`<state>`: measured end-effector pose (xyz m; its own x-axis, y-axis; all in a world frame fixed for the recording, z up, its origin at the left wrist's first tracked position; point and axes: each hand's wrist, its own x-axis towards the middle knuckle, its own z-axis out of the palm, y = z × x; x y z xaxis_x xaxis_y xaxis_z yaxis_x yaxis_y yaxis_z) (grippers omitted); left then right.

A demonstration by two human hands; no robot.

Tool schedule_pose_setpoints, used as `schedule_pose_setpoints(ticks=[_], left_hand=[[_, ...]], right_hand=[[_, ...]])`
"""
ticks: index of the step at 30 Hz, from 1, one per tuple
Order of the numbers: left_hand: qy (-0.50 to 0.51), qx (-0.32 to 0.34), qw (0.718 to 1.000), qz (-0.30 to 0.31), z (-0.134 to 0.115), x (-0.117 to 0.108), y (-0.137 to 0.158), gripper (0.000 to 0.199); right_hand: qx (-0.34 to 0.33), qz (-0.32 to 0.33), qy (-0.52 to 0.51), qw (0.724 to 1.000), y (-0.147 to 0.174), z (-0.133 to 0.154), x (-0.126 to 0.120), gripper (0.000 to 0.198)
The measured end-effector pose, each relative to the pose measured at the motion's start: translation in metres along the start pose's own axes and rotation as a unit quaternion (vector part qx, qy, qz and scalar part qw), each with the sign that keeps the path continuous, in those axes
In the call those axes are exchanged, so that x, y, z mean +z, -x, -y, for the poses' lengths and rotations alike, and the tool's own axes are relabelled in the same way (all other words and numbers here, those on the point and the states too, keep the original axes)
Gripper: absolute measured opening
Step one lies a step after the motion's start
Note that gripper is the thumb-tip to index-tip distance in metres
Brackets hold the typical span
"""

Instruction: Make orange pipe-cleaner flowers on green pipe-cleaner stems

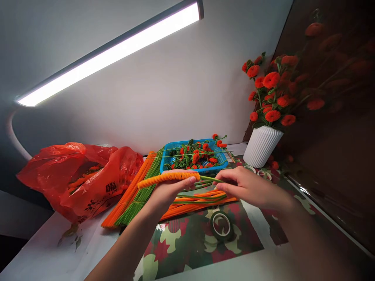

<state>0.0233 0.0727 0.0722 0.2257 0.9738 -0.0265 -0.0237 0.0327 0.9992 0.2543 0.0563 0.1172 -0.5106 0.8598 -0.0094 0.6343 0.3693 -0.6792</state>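
Note:
An orange coiled pipe cleaner [158, 179] lies along the fingers of my left hand [172, 185], and the thumb presses on it near its right end. From that end a green stem [208, 178] runs to the right. My right hand [249, 185] pinches the stem between thumb and fingers. Below the hands, loose orange pipe cleaners [187, 207] and some green ones lie on the camouflage-patterned mat [187, 249]. A roll of dark green tape [221, 225] rests flat on the mat in front of them.
Bundles of orange [129, 195] and green pipe cleaners [143, 195] lie left of a blue basket [190, 170] with orange flowers. A red plastic bag [96, 191] sits far left. A white vase [262, 146] with orange flowers stands back right. A lit lamp [117, 54] hangs above.

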Motion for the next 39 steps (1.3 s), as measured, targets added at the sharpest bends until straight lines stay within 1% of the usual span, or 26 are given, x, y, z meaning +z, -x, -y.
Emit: schedule_pose_setpoints(ticks=[2, 5, 10, 16, 20, 23, 26, 29, 32, 36, 39], left_hand=[[0.001, 0.0, 1.0, -0.018, 0.0, -0.006, -0.001, 0.022], [0.015, 0.003, 1.0, -0.015, 0.001, -0.009, -0.002, 0.022], [0.018, 0.011, 1.0, -0.001, -0.001, -0.003, 0.0, 0.02], [0.033, -0.03, 0.999, -0.017, -0.005, 0.004, 0.001, 0.024], [0.025, -0.038, 0.999, -0.004, -0.005, 0.005, 0.002, 0.024], [0.02, -0.027, 0.999, -0.004, -0.002, 0.004, 0.001, 0.023], [0.039, -0.001, 0.999, -0.023, 0.0, 0.002, 0.0, 0.023], [0.045, 0.019, 0.998, -0.033, 0.001, 0.003, 0.0, 0.023], [0.034, 0.032, 0.998, -0.038, -0.001, 0.006, 0.003, 0.022], [0.039, 0.049, 0.997, -0.039, -0.004, 0.009, 0.004, 0.02], [0.04, 0.062, 0.996, -0.044, -0.004, 0.008, 0.004, 0.019]], right_hand=[[-0.007, -0.01, -0.002, 1.0, 0.001, -0.003, -0.006, 0.031], [-0.016, -0.027, -0.007, 0.999, 0.001, -0.006, -0.009, 0.031], [-0.02, -0.033, -0.006, 0.999, 0.001, -0.008, -0.007, 0.03], [-0.012, -0.035, -0.005, 0.999, 0.0, -0.006, -0.005, 0.03], [-0.006, -0.028, -0.008, 1.0, -0.001, -0.004, -0.004, 0.03], [0.004, -0.033, -0.014, 0.999, -0.001, -0.003, -0.003, 0.029], [0.023, -0.044, -0.037, 0.998, -0.001, -0.003, -0.003, 0.029], [0.024, -0.031, -0.058, 0.998, -0.002, -0.001, 0.0, 0.028], [0.001, -0.04, -0.028, 0.999, -0.003, 0.004, 0.006, 0.026], [-0.034, -0.093, 0.039, 0.994, -0.006, 0.009, 0.018, 0.029], [-0.065, -0.13, 0.112, 0.983, -0.007, 0.009, 0.025, 0.029]])
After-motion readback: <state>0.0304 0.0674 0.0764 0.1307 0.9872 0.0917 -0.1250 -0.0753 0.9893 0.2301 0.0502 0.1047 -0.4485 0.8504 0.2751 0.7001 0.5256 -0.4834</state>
